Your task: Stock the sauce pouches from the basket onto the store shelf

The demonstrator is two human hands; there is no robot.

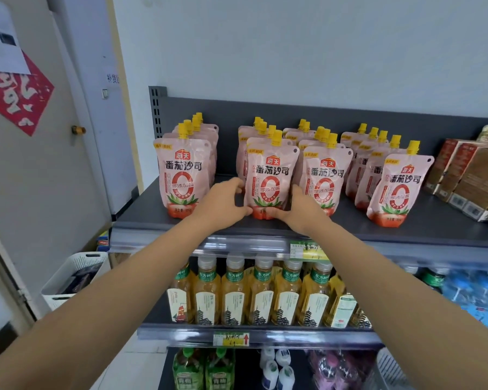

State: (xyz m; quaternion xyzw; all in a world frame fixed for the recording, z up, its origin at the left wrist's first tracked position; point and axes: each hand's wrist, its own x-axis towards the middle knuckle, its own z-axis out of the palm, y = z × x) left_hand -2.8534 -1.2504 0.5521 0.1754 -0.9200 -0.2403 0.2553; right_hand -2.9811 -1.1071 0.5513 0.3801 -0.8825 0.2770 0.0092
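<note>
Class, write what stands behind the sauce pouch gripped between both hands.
Matching pouches queue behind the gripped pouch; only yellow caps and top edges show, their bodies hidden.

A single wide-angle camera, worn on the person's head, looked forward and down at the dark grey metal top shelf [141, 206] from close by. Lines bowed toward the edges; amber plastic tea bottles [261, 294] on the tier below sat low in view.
</note>
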